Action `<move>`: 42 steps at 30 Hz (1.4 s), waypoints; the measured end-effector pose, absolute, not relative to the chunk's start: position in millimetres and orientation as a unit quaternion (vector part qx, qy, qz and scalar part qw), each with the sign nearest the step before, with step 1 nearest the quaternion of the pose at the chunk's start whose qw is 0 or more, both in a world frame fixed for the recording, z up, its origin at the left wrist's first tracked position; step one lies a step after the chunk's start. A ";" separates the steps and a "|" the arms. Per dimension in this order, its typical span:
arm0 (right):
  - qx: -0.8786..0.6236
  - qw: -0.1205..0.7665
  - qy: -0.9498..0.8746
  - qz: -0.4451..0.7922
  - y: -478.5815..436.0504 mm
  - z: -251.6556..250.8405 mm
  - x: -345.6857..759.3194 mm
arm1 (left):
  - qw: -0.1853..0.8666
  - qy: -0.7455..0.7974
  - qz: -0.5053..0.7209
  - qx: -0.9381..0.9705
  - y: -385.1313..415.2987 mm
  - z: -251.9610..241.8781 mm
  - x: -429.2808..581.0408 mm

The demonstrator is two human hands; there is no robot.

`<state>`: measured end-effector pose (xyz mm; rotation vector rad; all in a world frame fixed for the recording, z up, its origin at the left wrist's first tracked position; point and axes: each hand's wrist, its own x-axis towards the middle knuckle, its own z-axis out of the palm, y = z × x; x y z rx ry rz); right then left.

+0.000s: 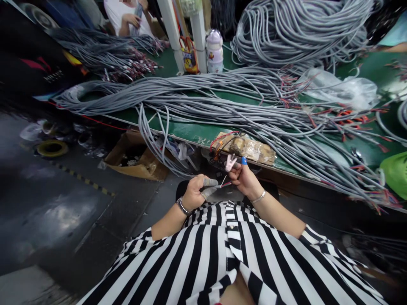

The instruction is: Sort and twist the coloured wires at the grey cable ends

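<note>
Grey finger covers show on my left hand (196, 191), which is closed on the end of a grey cable (178, 170) near the table's front edge. Thin red and white wires (225, 184) come out of that end toward my right hand (243, 180). My right hand has its fingers bent together at these wires, with blue on the thumb tip; exactly what it pinches is too small to tell. Just above its fingers is a pale pink clip (230, 162). Behind it, a wooden block (251, 148) with tape and wires lies on the table edge.
Long bundles of grey cables (190, 103) cover the green table (187, 130). Farther back stand a purple bottle (215, 51) and a large cable coil (295, 29). A plastic bag (341, 87) lies at right. Below left is a cardboard box (136, 167). Another person (127, 19) works across the table.
</note>
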<state>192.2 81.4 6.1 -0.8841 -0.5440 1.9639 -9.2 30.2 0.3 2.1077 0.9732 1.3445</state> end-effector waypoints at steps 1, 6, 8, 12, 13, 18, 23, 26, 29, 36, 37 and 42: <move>-0.353 0.441 -0.224 0.794 81.5 9.0 191.6 | 0.219 0.357 0.493 0.763 31.1 1.7 -10.3; -0.363 0.436 -0.278 0.775 83.0 17.0 187.5 | 0.189 0.366 0.510 0.755 38.8 8.4 -8.2; -0.367 0.447 -0.284 0.765 83.7 17.3 186.5 | 0.182 0.373 0.516 0.750 42.8 9.5 -5.6; -0.368 0.458 -0.255 0.768 86.0 19.0 184.8 | 0.162 0.379 0.510 0.755 50.1 8.7 -1.2; -0.371 0.457 -0.248 0.769 86.7 19.7 184.3 | 0.161 0.380 0.507 0.757 51.5 7.9 -0.3; -0.381 0.477 -0.242 0.754 88.8 19.9 181.8 | 0.171 0.377 0.499 0.761 55.2 1.9 3.2; -0.376 0.478 -0.230 0.760 88.5 14.7 180.3 | 0.179 0.368 0.498 0.765 55.0 -1.3 4.4; -0.370 0.468 -0.195 0.779 88.2 12.7 180.3 | 0.183 0.368 0.501 0.761 53.8 0.0 4.2; -0.357 0.454 -0.177 0.797 87.8 10.1 181.9 | 0.190 0.370 0.500 0.759 49.4 5.3 3.9; -0.346 0.451 -0.176 0.804 87.1 -0.5 188.5 | 0.177 0.349 0.482 0.784 30.2 8.9 -1.2; -0.345 0.451 -0.178 0.804 87.1 -1.4 189.1 | 0.172 0.352 0.480 0.785 29.0 6.7 -2.1; -0.350 0.461 -0.188 0.794 86.1 -1.8 192.5 | 0.153 0.368 0.422 0.814 35.3 0.2 -5.4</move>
